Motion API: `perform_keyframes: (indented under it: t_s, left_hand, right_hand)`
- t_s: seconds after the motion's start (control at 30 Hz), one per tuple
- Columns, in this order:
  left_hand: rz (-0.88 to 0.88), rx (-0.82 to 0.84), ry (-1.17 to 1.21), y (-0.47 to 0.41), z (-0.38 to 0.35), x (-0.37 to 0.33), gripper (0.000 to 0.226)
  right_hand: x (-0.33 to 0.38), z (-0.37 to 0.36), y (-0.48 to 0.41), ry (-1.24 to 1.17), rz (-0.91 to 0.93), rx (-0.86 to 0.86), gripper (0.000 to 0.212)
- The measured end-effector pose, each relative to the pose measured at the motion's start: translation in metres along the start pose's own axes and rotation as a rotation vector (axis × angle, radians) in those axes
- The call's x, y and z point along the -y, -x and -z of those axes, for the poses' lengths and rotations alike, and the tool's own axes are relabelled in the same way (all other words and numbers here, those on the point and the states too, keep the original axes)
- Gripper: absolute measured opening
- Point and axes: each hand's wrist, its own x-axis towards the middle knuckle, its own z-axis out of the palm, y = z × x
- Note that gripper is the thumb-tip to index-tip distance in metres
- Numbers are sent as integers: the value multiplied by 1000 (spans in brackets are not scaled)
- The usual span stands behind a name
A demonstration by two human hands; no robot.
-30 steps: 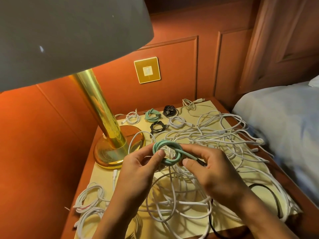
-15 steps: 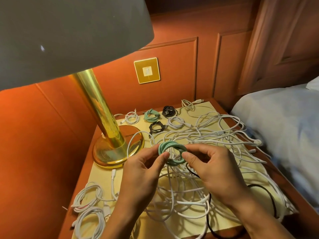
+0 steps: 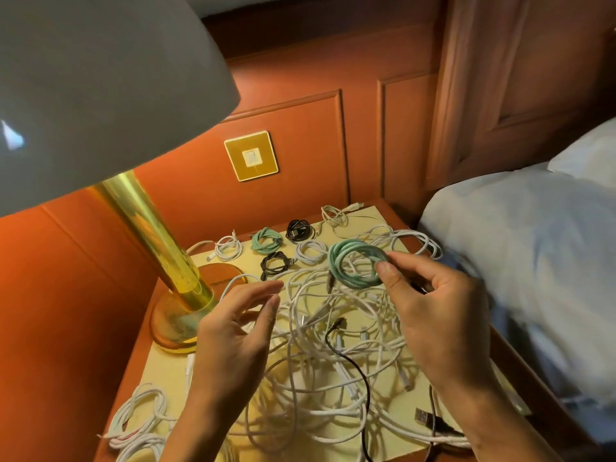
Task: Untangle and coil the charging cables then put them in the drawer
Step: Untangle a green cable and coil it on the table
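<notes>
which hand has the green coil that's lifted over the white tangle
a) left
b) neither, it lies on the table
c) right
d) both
c: the right hand pinches the green coil at its rim, while the left hand hovers open beside it, holding nothing.

nightstand [image 3: 156,375] | brass lamp [image 3: 176,325] left | coiled cables [image 3: 265,240] back | white tangle [image 3: 333,345] centre, maybe knotted

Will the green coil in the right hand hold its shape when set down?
Likely loosens slightly: the green coil, pinched at one edge by the right hand, shows fanned loops. Probably light, floppy: its end dangles.
</notes>
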Motion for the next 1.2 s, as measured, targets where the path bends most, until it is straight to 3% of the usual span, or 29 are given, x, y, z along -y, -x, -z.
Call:
perform_keyframes:
  t_s: [0.4, 0.63, 0.73, 0.93, 1.1, 1.2]
  left_hand:
    - [-253, 334, -513, -141, -86, 2, 28]
    - [-413, 471, -921, -215, -130, 47, 53]
    - [-444, 503, -1047, -224, -141, 54, 50]
    - [-535, 349, -1076, -225, -146, 51, 32]
    - [-528, 211, -822, -213, -123, 32, 28]
    - [-484, 146, -689, -196, -90, 16, 21]
  right_hand:
    - [-38, 52, -45, 143, -215, -172, 26]
    - [-58, 55, -67, 125, -293, -142, 26]
    - [-65, 54, -76, 91, -311, -126, 20]
    - [-68, 36, -89, 75, -336, -84, 23]
    - [-66, 28, -91, 92, -332, -58, 17]
    - [-62, 24, -97, 123, -309, -40, 27]
